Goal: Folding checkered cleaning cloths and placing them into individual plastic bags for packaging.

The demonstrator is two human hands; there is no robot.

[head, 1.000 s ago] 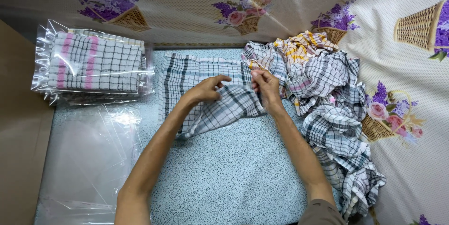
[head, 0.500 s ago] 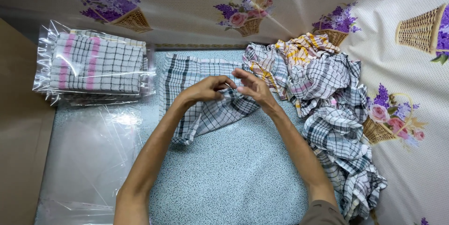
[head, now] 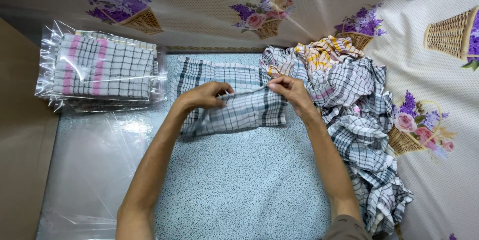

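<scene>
A grey-and-white checked cloth lies partly folded on the speckled blue table top. My left hand pinches its upper edge at the left. My right hand grips the same edge at the right, so the fold is stretched between both hands. Under it, another part of the checked cloth lies flat toward the back.
A heap of loose checked cloths fills the right side. Bagged folded cloths are stacked at the back left, with empty clear plastic bags in front. A floral sheet covers the back and right. A brown board edges the left.
Both hands have drawn apart along the cloth's edge, and the bunched, slanted cloth is now pulled into a straighter horizontal fold.
</scene>
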